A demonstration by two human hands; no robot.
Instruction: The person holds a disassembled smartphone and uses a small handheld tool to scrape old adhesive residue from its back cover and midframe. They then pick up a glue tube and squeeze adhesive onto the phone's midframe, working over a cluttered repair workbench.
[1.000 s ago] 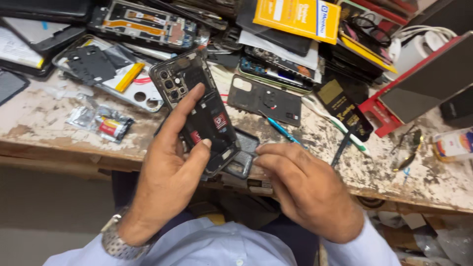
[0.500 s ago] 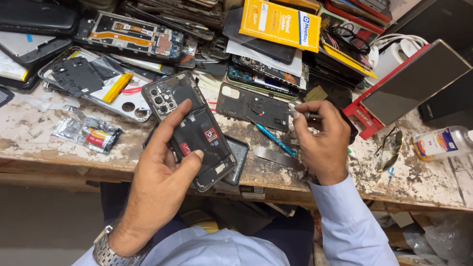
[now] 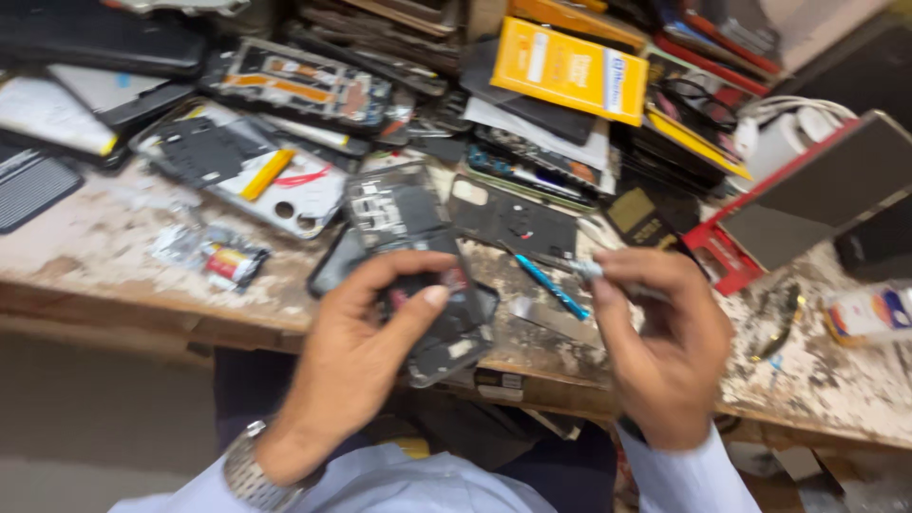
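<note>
You hold one opened phone (image 3: 418, 275) with its back cover off, lying at the front edge of the workbench (image 3: 66, 256). Your left hand (image 3: 366, 356) is closed around its lower part, thumb pressed on the inside. Half a second ago your right hand (image 3: 665, 347) was reaching behind the phone; now it has come back to the right of the phone, its fingers pinched together on one thin grey tool (image 3: 603, 275). So the tool is picked up and the work on the phone can begin. Between phone and right hand lies one blue pen-like tool (image 3: 553, 286). Behind the phone I count one dark back cover (image 3: 518, 223) and one yellow box (image 3: 570, 68); left of the phone, one small plastic bag (image 3: 214, 256).
</note>
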